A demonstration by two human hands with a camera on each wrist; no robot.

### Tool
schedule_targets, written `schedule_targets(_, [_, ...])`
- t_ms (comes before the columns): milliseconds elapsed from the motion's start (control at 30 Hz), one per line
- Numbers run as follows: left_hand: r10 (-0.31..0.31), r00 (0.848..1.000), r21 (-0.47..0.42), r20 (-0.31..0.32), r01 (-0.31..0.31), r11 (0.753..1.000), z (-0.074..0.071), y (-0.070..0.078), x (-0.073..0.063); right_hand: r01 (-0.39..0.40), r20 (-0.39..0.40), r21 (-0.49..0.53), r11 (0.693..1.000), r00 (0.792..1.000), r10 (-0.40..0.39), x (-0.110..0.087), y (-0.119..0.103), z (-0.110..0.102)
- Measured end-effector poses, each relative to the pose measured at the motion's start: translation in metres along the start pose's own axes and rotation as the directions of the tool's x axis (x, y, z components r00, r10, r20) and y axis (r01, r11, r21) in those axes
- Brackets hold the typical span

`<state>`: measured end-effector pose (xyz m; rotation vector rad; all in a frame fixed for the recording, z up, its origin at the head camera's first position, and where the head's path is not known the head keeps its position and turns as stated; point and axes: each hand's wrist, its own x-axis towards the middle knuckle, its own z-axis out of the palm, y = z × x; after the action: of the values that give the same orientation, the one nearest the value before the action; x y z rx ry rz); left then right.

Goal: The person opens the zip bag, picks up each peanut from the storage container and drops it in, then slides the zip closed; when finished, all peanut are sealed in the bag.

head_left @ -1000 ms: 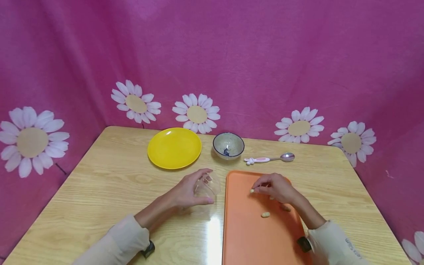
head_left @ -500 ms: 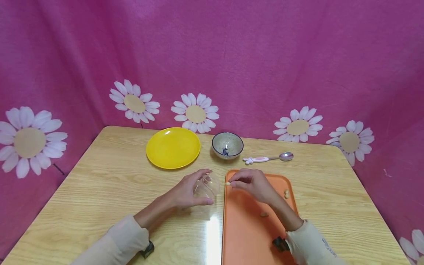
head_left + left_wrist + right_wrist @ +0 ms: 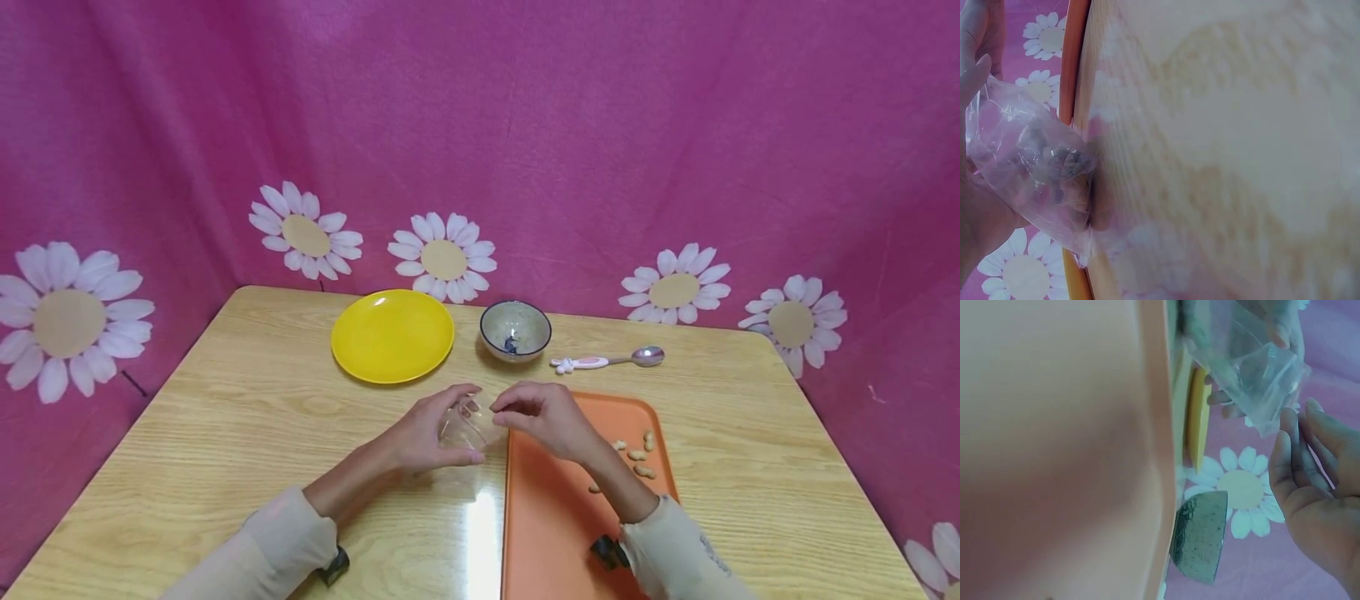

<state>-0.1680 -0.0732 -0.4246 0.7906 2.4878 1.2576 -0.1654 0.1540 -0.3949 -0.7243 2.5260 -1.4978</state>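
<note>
My left hand [image 3: 427, 429] holds a clear plastic bag [image 3: 461, 429] above the table, thumb and fingers spread around its mouth. In the left wrist view the bag [image 3: 1041, 162] bulges low down with brownish pieces, blurred through the plastic. My right hand [image 3: 551, 421] is at the bag's mouth, over the left edge of the orange tray [image 3: 555, 517]. In the right wrist view the fingertips of the right hand [image 3: 1322, 481] are slightly apart beside the bag's rim, with no peanut visible between them. Several peanuts [image 3: 637, 455] lie on the tray's right side, one partly behind the right forearm.
A yellow plate [image 3: 393, 337] stands at the back of the wooden table [image 3: 247, 417]. Right of it are a small dark-rimmed bowl [image 3: 516, 332] and a spoon [image 3: 607, 362] with a rabbit handle. A pink curtain [image 3: 525, 150] with daisies hangs behind.
My right hand has moved left from the tray to the bag's mouth. The peanut it pinched earlier no longer shows at its fingertips. The left hand and bag have stayed in place.
</note>
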Motion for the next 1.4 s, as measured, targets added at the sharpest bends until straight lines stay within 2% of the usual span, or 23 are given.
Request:
schedule_targets(233, [-0.021,1.000,0.002,0.001,0.021,1.000,0.000,0.002,-0.001,-0.025,-0.023,0.027,0.999,0.999,0.026,-0.014,0.005,-0.018])
schedule_targets(400, [-0.014,1.000,-0.003,0.002,0.014,1.000,0.001,0.002,0.000,-0.064,-0.022,-0.033,0.997,0.998,0.063,-0.028,0.012,-0.030])
schedule_targets(600, [0.000,1.000,0.003,-0.006,0.000,1.000,-0.001,0.002,0.001,-0.060,0.011,-0.139,0.988,0.998,0.062,-0.046,0.021,-0.042])
schedule_targets(767, [-0.014,1.000,-0.002,-0.004,0.014,1.000,-0.002,0.003,0.001,-0.035,0.046,-0.204,0.978,0.998,0.045,-0.061,0.028,-0.053])
schedule_targets(900, [-0.019,1.000,0.003,-0.004,0.019,1.000,-0.003,0.002,0.000,-0.001,0.093,-0.194,0.981,0.995,0.019,-0.070,0.037,-0.060])
schedule_targets(967, [-0.008,1.000,0.003,-0.004,0.008,1.000,-0.002,0.001,-0.001,0.035,0.113,-0.173,0.984,0.993,-0.016,-0.074,0.044,-0.060])
schedule_targets(1067, [0.006,1.000,0.003,-0.006,-0.006,1.000,-0.002,0.001,-0.002,0.047,0.127,-0.158,0.986,0.992,-0.027,-0.081,0.051,-0.062])
schedule_targets(1167, [0.014,1.000,0.004,-0.008,-0.014,1.000,-0.001,0.000,-0.001,0.032,0.142,-0.179,0.983,0.990,-0.007,-0.086,0.056,-0.067])
schedule_targets(1233, [0.013,1.000,0.007,-0.007,-0.013,1.000,-0.001,0.000,-0.001,-0.005,0.155,-0.203,0.979,0.987,0.037,-0.089,0.057,-0.070])
schedule_targets(1400, [0.000,1.000,0.012,0.000,0.000,1.000,0.000,0.000,0.000,0.007,0.186,-0.252,0.968,0.982,0.042,-0.092,0.057,-0.075])
